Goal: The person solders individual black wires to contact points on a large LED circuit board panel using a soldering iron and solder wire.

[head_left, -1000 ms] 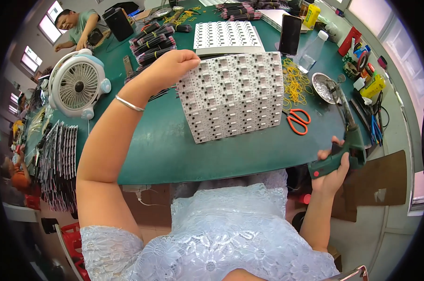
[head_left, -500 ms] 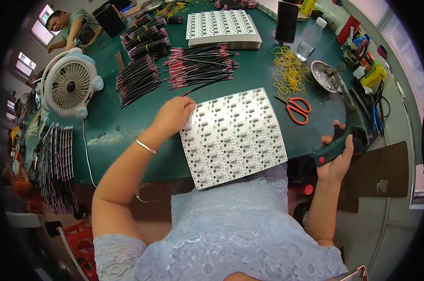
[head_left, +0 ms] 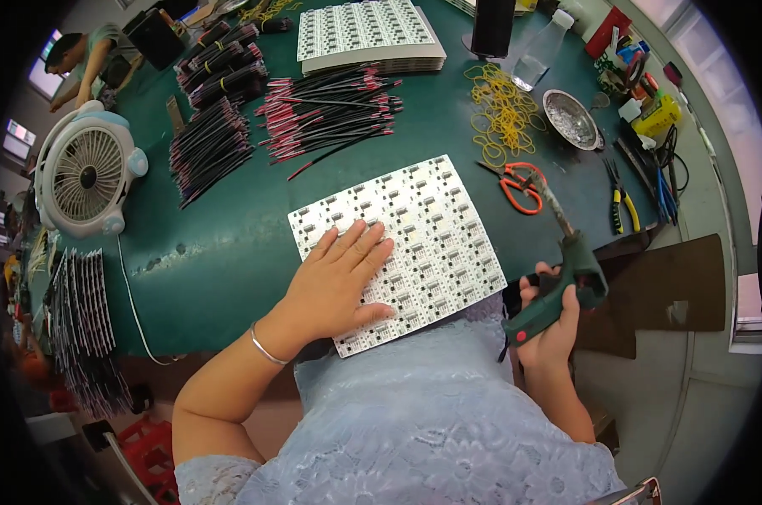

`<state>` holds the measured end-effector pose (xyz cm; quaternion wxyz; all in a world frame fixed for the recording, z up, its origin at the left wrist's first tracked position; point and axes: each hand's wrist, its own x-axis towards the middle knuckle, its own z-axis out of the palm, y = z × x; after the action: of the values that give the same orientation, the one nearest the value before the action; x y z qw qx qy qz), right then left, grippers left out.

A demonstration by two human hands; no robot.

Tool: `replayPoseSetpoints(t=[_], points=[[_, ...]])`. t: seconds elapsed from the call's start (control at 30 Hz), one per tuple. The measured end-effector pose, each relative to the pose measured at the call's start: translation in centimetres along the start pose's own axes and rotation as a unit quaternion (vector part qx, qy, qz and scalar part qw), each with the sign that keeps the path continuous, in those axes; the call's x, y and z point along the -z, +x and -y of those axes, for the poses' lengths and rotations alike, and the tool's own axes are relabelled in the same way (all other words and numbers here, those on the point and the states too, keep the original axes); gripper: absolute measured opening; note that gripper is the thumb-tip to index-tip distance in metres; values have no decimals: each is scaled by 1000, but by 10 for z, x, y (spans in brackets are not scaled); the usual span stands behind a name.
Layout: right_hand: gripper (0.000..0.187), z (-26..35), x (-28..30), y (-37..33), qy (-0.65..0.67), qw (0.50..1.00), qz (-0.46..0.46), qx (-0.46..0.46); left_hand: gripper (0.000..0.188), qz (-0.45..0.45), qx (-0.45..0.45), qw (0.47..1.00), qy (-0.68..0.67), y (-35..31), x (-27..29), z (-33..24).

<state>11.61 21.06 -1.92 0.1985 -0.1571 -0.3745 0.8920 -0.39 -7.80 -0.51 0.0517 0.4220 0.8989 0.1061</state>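
Across from me the green bench [head_left: 204, 286] runs away from both hands, with a co-worker [head_left: 95, 63] bent over something far off beyond the left hand, and a fan [head_left: 86, 172] standing well out to that hand's left.

I have the left hand [head_left: 343, 273] spread flat on a white circuit panel [head_left: 431, 240], fingers resting on its face and gripping nothing. The panel lies at the near side of the bench, its lower edge reaching over the lap. The right hand [head_left: 554, 324], well apart from the left, is wrapped around the handle of a green soldering gun [head_left: 581, 269]. Its metal tip points up and away, overlapping the orange-handled scissors [head_left: 520, 189] in my view; I can't tell whether they touch.

Ahead of the right hand is a shallow metal dish [head_left: 547, 111] with silvery, crumpled-looking bits in it; I can't make out what they are. Beside it stands a clear bottle [head_left: 543, 52] with a white cap, its fill level unclear to me. A yellow bottle [head_left: 657, 116] is farther right, contents hidden. Yellow rubber bands [head_left: 503, 105] lie loose beyond the scissors, and yellow-and-black pliers [head_left: 623, 202] rest to the right hand's right. Straight ahead of the left hand are black-and-red wires [head_left: 326, 109], then a stack of panels [head_left: 364, 38].
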Motion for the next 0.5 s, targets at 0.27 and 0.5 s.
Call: replayPoseSetpoints(t=[0.27,0.5], points=[[31,-8,-14,-7,-57,998,-30,-22,92,3,1,998,-59,-27,10,-39],[33,1,-15,-4,-37,997,-35,-63,85,21,69,997,11,-23,8,-44]])
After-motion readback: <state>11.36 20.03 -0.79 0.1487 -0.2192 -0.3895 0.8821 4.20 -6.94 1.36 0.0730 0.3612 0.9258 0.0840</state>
